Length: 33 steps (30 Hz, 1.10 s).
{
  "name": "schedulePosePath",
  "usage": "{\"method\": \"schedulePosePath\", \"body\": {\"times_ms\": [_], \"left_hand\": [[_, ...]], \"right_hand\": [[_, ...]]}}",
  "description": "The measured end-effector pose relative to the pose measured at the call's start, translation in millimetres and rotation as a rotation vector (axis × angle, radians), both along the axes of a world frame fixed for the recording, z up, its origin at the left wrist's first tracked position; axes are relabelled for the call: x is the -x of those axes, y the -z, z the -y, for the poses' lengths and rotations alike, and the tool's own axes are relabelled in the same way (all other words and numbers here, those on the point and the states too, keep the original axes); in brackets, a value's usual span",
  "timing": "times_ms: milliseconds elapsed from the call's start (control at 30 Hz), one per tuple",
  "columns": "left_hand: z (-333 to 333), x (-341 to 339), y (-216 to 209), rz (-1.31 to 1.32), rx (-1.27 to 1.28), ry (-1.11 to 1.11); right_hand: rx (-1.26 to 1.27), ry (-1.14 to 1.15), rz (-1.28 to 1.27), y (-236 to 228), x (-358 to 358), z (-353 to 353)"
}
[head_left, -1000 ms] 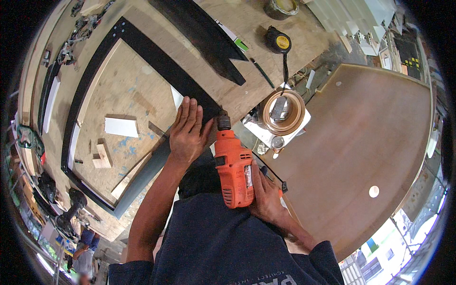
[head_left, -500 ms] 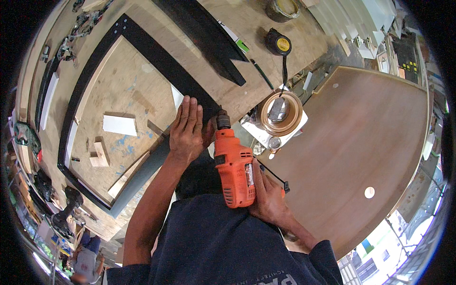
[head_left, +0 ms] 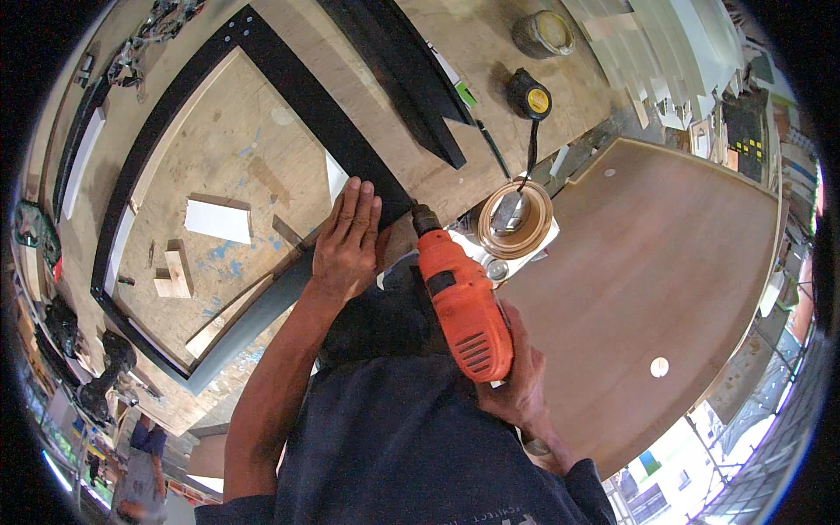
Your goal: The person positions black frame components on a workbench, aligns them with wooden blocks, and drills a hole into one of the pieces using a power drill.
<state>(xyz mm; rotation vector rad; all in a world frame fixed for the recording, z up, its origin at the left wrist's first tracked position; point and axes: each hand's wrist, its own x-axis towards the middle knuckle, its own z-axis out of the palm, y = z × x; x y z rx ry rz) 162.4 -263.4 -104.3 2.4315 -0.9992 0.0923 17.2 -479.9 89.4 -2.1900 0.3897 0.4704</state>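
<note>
A black-covered frame (head_left: pixel 337 144) with bare wood inner edges lies on the wooden workbench (head_left: pixel 420 162). My left hand (head_left: pixel 347 241) rests flat on it near its closest corner, fingers stretched out and side by side. In my right hand (head_left: pixel 516 385) is an orange power drill (head_left: pixel 464 302), gripped at its handle. The drill's chuck (head_left: pixel 424 219) points at the edge of that same corner. Whether the tip touches the frame, I cannot tell.
Beyond the frame lie another black panel (head_left: pixel 398 74), a tape measure (head_left: pixel 529 94), a pencil (head_left: pixel 493 149) and a tin (head_left: pixel 544 35). To the right, a roll of edging strip (head_left: pixel 541 232) sits by a large brown board (head_left: pixel 652 280). Wood offcuts (head_left: pixel 219 220) lie inside the frame.
The drill has tilted, its rear swinging right with my right hand, and its chuck has shifted slightly right. My left hand stays flat on the frame. The view has shifted somewhat.
</note>
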Motion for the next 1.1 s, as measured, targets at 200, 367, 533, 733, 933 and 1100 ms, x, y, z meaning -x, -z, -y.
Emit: {"method": "schedulePosePath", "body": {"times_ms": [200,367,533,733,933,1100], "left_hand": [[-2.1,-3.7,-3.4,-0.026,0.022,-0.016],[-9.2,-15.2,-27.5,-0.145,-0.071,0.048],[-20.6,-36.6,-33.7,-0.142,-0.097,0.169],[-19.7,-48.2,-25.6,-0.182,0.043,0.228],[-22.2,-48.4,-18.0,-0.239,0.104,0.228],[-19.9,-48.9,-16.7,-0.247,0.105,0.187]], "right_hand": [[0.066,-0.005,0.04,-3.8,-4.9,1.0],[0.052,0.027,0.046,-3.7,-4.1,-4.0],[0.084,-0.005,0.116,0.4,-4.1,-1.1],[0.067,0.012,0.12,1.4,-3.4,-2.6],[0.056,0.013,0.096,-0.5,-3.9,-3.9],[0.078,-0.003,0.099,4.3,-0.2,-3.5]]}}
